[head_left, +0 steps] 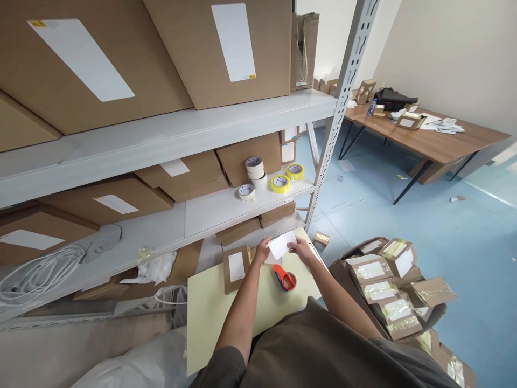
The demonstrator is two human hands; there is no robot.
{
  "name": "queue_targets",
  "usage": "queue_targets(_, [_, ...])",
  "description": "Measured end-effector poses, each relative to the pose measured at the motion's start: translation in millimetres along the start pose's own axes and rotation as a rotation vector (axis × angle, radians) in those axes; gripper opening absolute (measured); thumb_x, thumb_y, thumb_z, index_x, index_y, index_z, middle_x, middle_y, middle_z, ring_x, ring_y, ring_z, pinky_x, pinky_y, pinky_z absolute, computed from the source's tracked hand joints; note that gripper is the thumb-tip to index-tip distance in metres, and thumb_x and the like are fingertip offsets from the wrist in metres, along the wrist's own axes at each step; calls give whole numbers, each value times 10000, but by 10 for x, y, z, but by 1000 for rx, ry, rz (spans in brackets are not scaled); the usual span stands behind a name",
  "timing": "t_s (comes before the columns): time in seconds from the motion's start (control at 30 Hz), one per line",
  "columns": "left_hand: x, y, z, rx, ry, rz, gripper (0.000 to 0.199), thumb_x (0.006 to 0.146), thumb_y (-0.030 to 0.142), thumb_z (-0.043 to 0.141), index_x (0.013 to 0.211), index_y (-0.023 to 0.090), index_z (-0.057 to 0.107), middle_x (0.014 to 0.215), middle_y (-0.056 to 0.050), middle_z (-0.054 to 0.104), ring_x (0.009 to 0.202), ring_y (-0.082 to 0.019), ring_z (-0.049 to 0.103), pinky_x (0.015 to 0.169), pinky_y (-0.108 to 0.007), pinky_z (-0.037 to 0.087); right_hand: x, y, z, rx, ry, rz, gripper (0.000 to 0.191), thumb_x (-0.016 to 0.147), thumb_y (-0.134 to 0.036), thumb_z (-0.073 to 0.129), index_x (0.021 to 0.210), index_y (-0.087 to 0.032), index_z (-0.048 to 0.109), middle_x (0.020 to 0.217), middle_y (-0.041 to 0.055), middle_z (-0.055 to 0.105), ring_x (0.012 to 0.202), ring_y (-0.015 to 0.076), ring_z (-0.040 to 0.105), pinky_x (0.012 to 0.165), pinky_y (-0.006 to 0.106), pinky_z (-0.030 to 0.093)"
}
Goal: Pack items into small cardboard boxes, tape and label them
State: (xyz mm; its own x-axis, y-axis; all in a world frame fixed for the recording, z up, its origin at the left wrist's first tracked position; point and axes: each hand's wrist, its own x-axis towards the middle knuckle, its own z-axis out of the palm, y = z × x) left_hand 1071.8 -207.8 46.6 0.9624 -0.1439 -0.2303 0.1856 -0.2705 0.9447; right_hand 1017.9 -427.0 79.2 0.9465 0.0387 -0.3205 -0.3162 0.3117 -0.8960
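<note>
Between my two hands is a white paper slip [282,244], held above the pale yellow table [205,318]. My left hand [263,250] is closed on its left edge, and my right hand [299,248] grips its right side. Another pale sheet [273,257] lies partly hidden below the slip. Just nearer to me on the table rests a red and blue tape dispenser [285,278]. To the left of my left hand stands a small cardboard box [236,269] with a white label.
Metal shelving [242,112] with large cartons rises in front, with tape rolls [280,184] on its middle shelf. At right, a large open carton [343,275] holds several small taped boxes [379,290]. A brown desk [456,141] stands at the back right.
</note>
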Motion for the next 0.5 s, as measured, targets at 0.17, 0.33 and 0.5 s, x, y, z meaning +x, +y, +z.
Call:
queue_targets(0.17, [-500, -19, -185, -272, 14, -129, 796, 764, 818, 672, 1134, 124, 799, 1127, -195, 795, 1019, -305, 757, 866, -388, 581, -1, -158, 75, -272, -129, -43, 471, 571, -250, 830, 1034, -202, 754, 818, 13, 748, 738, 200, 664, 632, 291, 517])
queue_targets(0.33, [-1073, -38, -323, -297, -38, -153, 639, 574, 643, 943, 948, 138, 832, 925, -122, 818, 912, -299, 762, 808, -369, 592, 18, -186, 543, -396, -278, -112, 506, 600, -216, 825, 1100, -212, 751, 881, 18, 759, 755, 188, 639, 664, 289, 508])
queue_targets(0.5, [-1272, -27, -401, -511, 476, -193, 589, 649, 607, 904, 1021, 162, 799, 996, -138, 818, 1005, -304, 773, 833, -380, 613, -104, -67, 985, -395, -260, -137, 379, 751, -349, 781, 1106, -220, 738, 926, 28, 763, 725, 165, 629, 690, 298, 512])
